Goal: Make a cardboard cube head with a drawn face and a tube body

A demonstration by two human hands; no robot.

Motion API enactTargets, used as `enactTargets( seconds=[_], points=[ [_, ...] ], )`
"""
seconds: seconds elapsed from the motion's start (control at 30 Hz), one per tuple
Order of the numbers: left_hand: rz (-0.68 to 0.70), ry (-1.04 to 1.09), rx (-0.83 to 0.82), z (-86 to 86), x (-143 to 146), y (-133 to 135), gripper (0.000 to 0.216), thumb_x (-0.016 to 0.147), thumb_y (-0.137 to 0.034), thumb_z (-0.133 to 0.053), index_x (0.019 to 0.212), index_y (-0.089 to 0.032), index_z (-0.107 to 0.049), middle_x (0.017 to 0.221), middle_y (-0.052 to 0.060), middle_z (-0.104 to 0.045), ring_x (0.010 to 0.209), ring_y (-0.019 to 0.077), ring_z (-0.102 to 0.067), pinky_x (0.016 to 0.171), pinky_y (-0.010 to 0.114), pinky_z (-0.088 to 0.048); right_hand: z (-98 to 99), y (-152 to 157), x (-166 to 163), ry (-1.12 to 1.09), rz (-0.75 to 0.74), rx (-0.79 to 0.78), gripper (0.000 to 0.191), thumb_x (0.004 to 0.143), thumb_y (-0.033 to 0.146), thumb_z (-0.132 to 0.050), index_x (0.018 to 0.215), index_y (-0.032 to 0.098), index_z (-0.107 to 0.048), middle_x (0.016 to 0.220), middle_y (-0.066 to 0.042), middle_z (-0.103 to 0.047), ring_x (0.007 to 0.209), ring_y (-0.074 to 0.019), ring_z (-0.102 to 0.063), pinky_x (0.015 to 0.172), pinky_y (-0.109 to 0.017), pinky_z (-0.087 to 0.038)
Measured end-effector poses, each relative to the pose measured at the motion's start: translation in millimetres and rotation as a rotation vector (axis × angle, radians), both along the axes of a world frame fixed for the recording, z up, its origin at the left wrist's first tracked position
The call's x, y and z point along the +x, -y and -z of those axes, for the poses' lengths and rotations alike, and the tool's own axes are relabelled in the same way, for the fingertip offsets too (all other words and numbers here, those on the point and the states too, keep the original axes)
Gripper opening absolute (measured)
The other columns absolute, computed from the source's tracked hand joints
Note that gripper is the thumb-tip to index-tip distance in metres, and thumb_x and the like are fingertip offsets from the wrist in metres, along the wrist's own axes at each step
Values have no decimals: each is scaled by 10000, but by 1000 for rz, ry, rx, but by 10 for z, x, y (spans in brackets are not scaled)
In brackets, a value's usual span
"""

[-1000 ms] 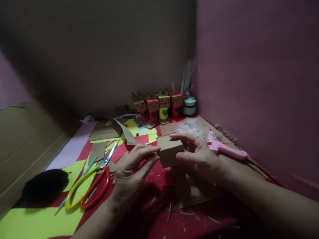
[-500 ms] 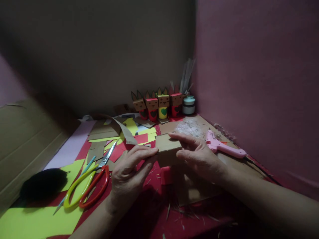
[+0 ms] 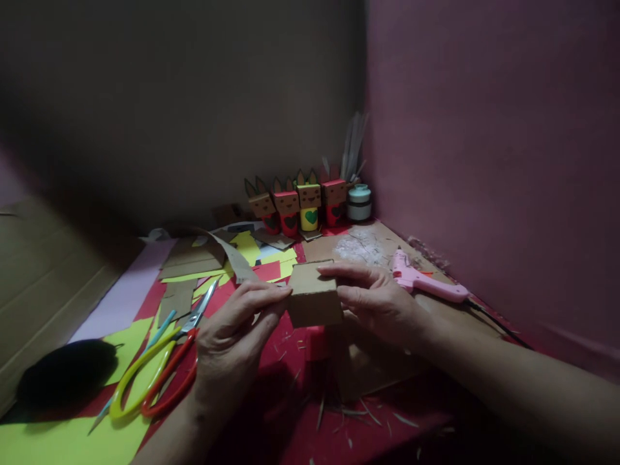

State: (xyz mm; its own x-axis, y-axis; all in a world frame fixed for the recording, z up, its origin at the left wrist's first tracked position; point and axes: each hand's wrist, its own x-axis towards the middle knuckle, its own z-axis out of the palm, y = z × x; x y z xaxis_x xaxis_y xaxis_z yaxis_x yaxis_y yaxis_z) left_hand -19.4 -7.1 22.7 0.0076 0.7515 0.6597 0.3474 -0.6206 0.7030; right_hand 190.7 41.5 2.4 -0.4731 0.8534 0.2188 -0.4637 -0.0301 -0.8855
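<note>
A small brown cardboard box is held above the red work surface between both hands. My left hand pinches its left side with thumb and fingers. My right hand grips its right side, index finger lying along the top edge. A small red piece sits on the surface just below the box, on the edge of a flat cardboard sheet.
Scissors with yellow and red handles lie at the left, near a black object. A pink glue gun rests at the right by the pink wall. Several cardboard figures and a small jar stand in the back corner. Paper scraps cover the surface.
Both hands and the box have kept their grip; the whole scene has slid slightly left and down in the view as my head turned.
</note>
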Motion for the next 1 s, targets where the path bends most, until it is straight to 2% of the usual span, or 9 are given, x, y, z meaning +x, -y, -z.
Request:
enactTargets(
  seconds=[0.2,0.37,0.57,0.7,0.83,1.0],
  points=[
    [12,-20,-3,17,-24,-27,292,860,-86,-671,963,-331,-793,892,-30,-714,846,128,-650,730,201,-536,29,-20,-5,-3,6,43,305,754,298,-827,1054,345,-797,1036,-19,-719,942,-196,-623,869,-392,-503],
    [16,-35,18,19,-44,-34,303,867,-78,-661,967,-333,-790,899,-31,-708,861,118,-655,741,175,-537,-31,-9,-30,44,77,104,442,630,194,-871,1024,382,-809,1143,-9,-693,1072,-223,-593,952,-395,-483],
    [6,-51,17,25,-47,-30,277,880,-104,-667,969,-336,-788,901,-33,-707,834,119,-652,739,185,-542,-127,32,-36,66,115,99,409,606,186,-872,964,379,-821,1147,-16,-715,1121,-247,-591,1046,-467,-441],
    [-4,-65,34,21,-43,-14,290,885,-94,-661,985,-333,-790,908,-30,-714,853,128,-659,761,207,-548,-131,53,-33,90,116,62,405,627,186,-852,984,374,-817,1190,-17,-712,1085,-237,-608,968,-445,-502],
    [-37,-97,83,27,-44,10,332,899,-67,-642,1029,-341,-776,973,-36,-719,930,128,-659,823,219,-538,-133,53,-19,91,119,97,414,638,185,-855,1004,372,-812,1097,-17,-728,1027,-226,-631,893,-417,-551],
    [-49,-161,150,22,-27,26,345,886,-17,-640,1043,-298,-766,991,-30,-723,920,116,-661,810,214,-536,-142,51,5,104,131,154,416,647,161,-861,1012,355,-811,1090,-14,-717,1040,-208,-631,898,-384,-555]
  ],
)
